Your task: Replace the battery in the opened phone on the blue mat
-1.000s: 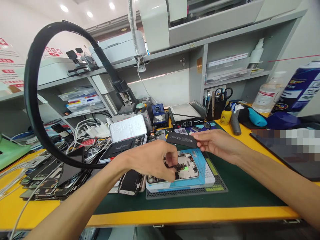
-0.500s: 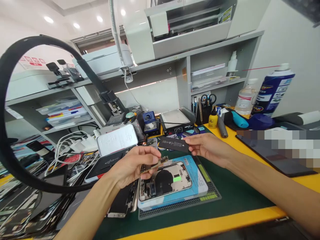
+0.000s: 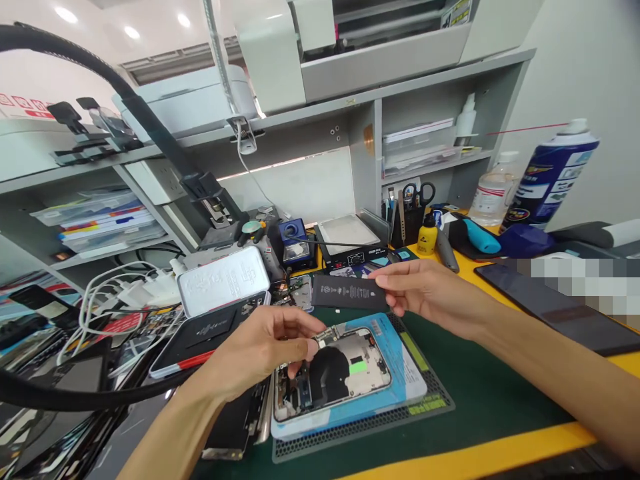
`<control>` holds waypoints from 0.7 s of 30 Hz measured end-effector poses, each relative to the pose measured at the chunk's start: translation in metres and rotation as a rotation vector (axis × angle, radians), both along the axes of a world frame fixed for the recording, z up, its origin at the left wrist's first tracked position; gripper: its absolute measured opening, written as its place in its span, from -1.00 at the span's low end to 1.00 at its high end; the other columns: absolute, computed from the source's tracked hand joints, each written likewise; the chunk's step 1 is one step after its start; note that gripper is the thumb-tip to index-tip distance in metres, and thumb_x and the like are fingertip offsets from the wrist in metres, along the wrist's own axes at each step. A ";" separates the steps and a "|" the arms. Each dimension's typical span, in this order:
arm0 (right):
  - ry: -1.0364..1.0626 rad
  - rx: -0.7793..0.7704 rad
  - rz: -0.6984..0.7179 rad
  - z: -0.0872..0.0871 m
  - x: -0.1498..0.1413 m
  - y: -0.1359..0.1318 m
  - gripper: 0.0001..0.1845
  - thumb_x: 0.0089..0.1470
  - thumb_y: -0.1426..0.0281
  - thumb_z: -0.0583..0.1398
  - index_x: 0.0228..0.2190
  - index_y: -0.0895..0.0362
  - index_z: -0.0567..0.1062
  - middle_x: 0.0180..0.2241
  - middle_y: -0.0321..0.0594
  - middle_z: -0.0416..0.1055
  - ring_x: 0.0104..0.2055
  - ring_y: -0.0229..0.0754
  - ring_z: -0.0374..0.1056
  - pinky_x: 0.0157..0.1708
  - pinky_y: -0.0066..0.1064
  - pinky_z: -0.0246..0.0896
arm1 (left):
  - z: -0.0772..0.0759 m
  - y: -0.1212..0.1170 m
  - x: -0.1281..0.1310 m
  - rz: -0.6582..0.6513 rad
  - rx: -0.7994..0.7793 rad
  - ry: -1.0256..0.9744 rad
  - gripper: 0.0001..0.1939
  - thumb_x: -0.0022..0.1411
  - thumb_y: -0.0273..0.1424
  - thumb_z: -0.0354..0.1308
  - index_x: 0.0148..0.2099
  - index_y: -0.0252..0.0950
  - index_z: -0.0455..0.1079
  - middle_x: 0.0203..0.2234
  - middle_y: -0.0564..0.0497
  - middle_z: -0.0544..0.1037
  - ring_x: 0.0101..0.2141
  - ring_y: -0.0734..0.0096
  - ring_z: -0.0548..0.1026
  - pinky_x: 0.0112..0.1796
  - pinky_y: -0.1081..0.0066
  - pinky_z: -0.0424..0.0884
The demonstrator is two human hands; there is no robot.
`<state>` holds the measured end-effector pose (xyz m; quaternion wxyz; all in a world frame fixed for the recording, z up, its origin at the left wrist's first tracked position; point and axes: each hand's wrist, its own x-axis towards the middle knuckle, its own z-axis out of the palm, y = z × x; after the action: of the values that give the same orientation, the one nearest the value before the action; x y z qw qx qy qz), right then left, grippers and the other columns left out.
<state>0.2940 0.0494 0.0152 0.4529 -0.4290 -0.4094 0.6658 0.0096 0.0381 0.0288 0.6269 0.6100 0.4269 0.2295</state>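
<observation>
My left hand [image 3: 267, 347] pinches a small phone circuit board [image 3: 327, 337] over the upper left of an opened phone housing [image 3: 367, 379]. Whether the board touches the housing I cannot tell, as my fingers cover part of both. The housing lies face up on a blue and white box [image 3: 414, 380], its inside bare metal and black with a green patch. Behind the box, my right hand [image 3: 425, 293] grips the right end of a flat black phone battery [image 3: 345, 292] between thumb and fingers, printed side towards me.
Under the box lies a grey mat [image 3: 440, 398] on the green work surface. Stacked phone parts [image 3: 55, 407] and a white case lid [image 3: 225, 281] crowd the left. A black lamp ring [image 3: 100, 399] crosses low there. At right are a yellow bottle [image 3: 427, 239] and a dark tablet-like panel [image 3: 540, 300].
My left hand has lowered the circuit board towards the phone housing. The battery in my right hand has turned to show more of its printed face. The whole view has shifted slightly.
</observation>
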 end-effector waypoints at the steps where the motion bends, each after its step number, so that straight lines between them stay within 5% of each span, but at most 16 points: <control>1: -0.002 -0.004 0.015 0.000 0.001 -0.001 -0.82 0.04 0.44 0.44 -0.27 0.26 0.69 -0.53 -0.20 0.48 -0.52 -0.30 0.37 -0.55 -0.55 0.37 | -0.001 0.000 -0.001 0.001 0.003 0.015 -0.83 0.16 -0.31 0.40 -0.22 -0.26 0.59 -0.47 0.00 0.52 -0.52 0.46 0.36 -0.49 0.44 0.29; 11: 0.159 -0.125 0.052 -0.003 -0.001 0.000 -0.80 -0.04 0.47 0.48 -0.29 0.20 0.70 -0.50 -0.23 0.51 -0.52 -0.33 0.40 -0.53 -0.59 0.43 | -0.001 -0.001 -0.010 0.056 -0.088 -0.066 -0.79 0.12 -0.36 0.41 -0.17 -0.16 0.54 -0.39 0.06 0.53 -0.54 0.44 0.49 -0.56 0.46 0.39; 15: 0.339 -0.240 0.140 -0.002 -0.003 0.001 -0.70 -0.09 0.55 0.49 -0.23 0.22 0.69 -0.33 -0.18 0.57 -0.42 -0.34 0.47 -0.39 -0.61 0.51 | 0.003 -0.006 -0.008 0.194 -0.120 -0.096 -0.74 0.05 -0.35 0.46 -0.20 -0.18 0.50 -0.32 0.07 0.51 -0.67 0.61 0.37 -0.77 0.59 0.14; 21: 0.333 -0.189 0.432 -0.002 -0.011 -0.009 -0.85 0.13 0.58 0.31 -0.21 0.28 0.63 -0.36 -0.15 0.55 -0.35 -0.28 0.52 -0.30 -0.54 0.50 | -0.002 -0.003 -0.006 0.297 -0.095 -0.120 -0.75 0.02 -0.39 0.47 -0.29 -0.18 0.46 -0.68 0.22 0.29 -0.70 0.66 0.10 -0.71 0.61 0.09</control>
<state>0.2835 0.0401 0.0133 0.3198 -0.2569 -0.3472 0.8433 0.0032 0.0350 0.0263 0.6385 0.4950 0.4847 0.3352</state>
